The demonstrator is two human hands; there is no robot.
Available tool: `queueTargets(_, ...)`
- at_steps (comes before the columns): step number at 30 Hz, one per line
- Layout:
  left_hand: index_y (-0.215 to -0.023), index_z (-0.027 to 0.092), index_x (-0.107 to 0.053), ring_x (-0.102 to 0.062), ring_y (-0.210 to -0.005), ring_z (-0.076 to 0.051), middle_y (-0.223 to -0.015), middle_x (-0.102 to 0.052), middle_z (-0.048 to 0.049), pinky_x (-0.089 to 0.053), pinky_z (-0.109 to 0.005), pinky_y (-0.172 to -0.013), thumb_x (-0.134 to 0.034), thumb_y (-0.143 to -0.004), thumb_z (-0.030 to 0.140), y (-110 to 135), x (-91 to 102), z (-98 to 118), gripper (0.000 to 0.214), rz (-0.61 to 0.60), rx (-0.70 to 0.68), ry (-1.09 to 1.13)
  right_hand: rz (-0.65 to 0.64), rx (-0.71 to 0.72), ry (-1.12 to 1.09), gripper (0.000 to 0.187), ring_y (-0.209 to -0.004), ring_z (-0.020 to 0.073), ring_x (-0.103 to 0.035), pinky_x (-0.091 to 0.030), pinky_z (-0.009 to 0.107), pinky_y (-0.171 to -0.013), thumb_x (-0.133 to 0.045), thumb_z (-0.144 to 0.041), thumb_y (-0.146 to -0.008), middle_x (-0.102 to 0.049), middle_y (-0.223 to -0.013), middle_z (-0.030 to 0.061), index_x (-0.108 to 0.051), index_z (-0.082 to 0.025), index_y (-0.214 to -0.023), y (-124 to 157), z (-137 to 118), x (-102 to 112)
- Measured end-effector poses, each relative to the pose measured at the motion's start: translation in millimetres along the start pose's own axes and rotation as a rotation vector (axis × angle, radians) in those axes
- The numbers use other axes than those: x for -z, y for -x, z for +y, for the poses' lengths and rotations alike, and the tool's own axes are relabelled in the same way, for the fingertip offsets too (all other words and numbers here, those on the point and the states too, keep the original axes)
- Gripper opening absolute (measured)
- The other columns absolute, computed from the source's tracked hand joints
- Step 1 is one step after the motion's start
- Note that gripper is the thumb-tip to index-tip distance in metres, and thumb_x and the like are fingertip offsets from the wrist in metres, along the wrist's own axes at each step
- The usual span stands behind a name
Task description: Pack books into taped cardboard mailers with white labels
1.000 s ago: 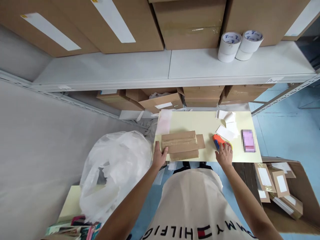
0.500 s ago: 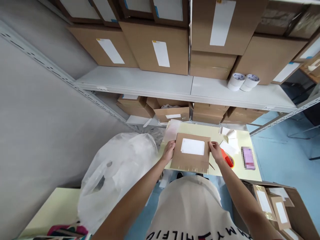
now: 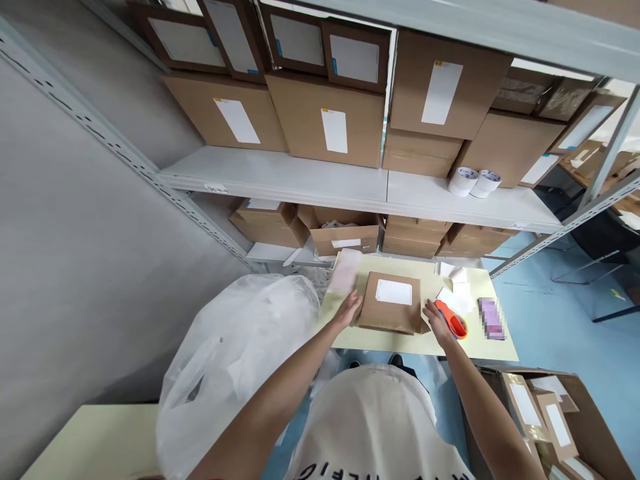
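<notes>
A flat brown cardboard box (image 3: 385,317) with a white label (image 3: 394,292) on top lies on a pale yellow table (image 3: 345,340) in front of me. My left hand (image 3: 349,309) is at the box's left side, fingers stretched out and apart from its edge. On the other side my right hand (image 3: 436,319) is held open near the right edge, where a small flap sticks out. Just beyond the right hand lies a red tape dispenser (image 3: 454,321). Neither hand grips anything.
White papers (image 3: 456,297) and a purple, pixelated item (image 3: 492,319) lie on the table's right. A large white plastic bag (image 3: 240,353) bulges at the left. An open carton (image 3: 595,420) of smaller boxes stands lower right. Behind, a shelf (image 3: 300,175) bears boxes and two tape rolls (image 3: 474,183).
Both hands have let go of the box and spread apart. The box now rests flat on the table, slightly turned, with a side flap out. My view has tilted up.
</notes>
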State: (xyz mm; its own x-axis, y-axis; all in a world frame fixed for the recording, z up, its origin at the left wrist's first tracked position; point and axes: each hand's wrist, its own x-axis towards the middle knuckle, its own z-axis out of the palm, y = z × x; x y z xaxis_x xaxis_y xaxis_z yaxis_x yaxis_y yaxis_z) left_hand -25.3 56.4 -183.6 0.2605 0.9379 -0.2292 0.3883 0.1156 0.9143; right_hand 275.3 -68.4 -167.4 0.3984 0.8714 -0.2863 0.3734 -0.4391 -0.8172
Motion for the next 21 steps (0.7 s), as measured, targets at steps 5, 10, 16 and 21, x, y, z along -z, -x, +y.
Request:
queueTargets(5, -0.121, 0.020, -0.062, -0.056, -0.122, -0.032, -0.130, -0.063, -0.0129, -0.043, -0.040, -0.101, -0.085, -0.053, 0.033, 39, 7.4, -22, 0.073, -0.109, -0.008, -0.277, 0.074, 0.044, 0.103, 0.052, -0.120, 0.0292, -0.058, -0.048, 0.046, -0.097, -0.057, -0.031, -0.071, -0.066, -0.123, 0.0120, -0.060, -0.020, -0.122, 35, 28, -15)
queueTargets(10, -0.095, 0.018, -0.069, -0.068, -0.093, -0.023, -0.095, -0.074, -0.0087, -0.048, -0.033, -0.084, -0.053, -0.085, 0.024, 34, -2.9, 2, 0.020, -0.001, -0.069, -0.355, 0.224, 0.101, 0.223, 0.032, -0.081, 0.0295, -0.069, -0.054, 0.043, -0.077, -0.047, -0.031, -0.077, -0.072, -0.086, 0.0114, -0.066, -0.018, -0.098, 33, 9, -10)
queueTargets(16, -0.088, 0.018, -0.066, -0.065, -0.081, -0.020, -0.082, -0.071, -0.0061, -0.046, -0.030, -0.076, -0.044, -0.091, 0.031, -1, 15.0, 38, 0.025, 0.133, -0.101, -0.414, 0.395, 0.096, 0.296, 0.045, -0.086, 0.0271, -0.067, -0.051, 0.038, -0.078, -0.034, -0.035, -0.086, -0.070, -0.091, 0.0119, -0.057, -0.013, -0.118, 9, -25, 26)
queueTargets(21, -0.101, 0.019, -0.065, -0.063, -0.095, -0.026, -0.096, -0.070, -0.0101, -0.045, -0.037, -0.082, -0.053, -0.085, 0.024, -9, 12.3, 58, 0.021, 0.225, -0.074, -0.468, 0.426, 0.109, 0.419, 0.044, -0.093, 0.0275, -0.064, -0.050, 0.037, -0.078, -0.041, -0.025, -0.082, -0.066, -0.100, 0.0117, -0.053, -0.015, -0.124, 8, -36, 14)
